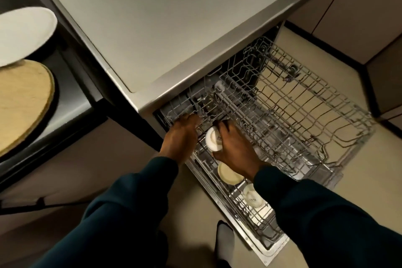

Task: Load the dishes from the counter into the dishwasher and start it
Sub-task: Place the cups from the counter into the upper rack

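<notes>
Upper rack (293, 102): we see it drawn out of the dishwasher (174, 85), bare wire across its far and right side, one white cup (214, 142) going in at its near-left corner.
Lower rack (250, 209): also drawn out over the open door, holding a cream bowl (229, 174) upside down and, nearer us, a white mug (253, 199) with dark lettering.
Right hand (233, 148): we have it on the white cup, fingers curled over the top and side, the cup tipped on its side with its round end toward the left.
Left hand (181, 135): just beside the cup, fingers reaching in among the wires at the rack's left edge; we cannot tell whether they grip a wire.
Sleeves: dark, both arms stretched forward and down.
Counter (165, 17): pale top above the dishwasher.
Left of the counter: a white plate (24, 32) and a round tan board (21, 102) on a dark surface.
</notes>
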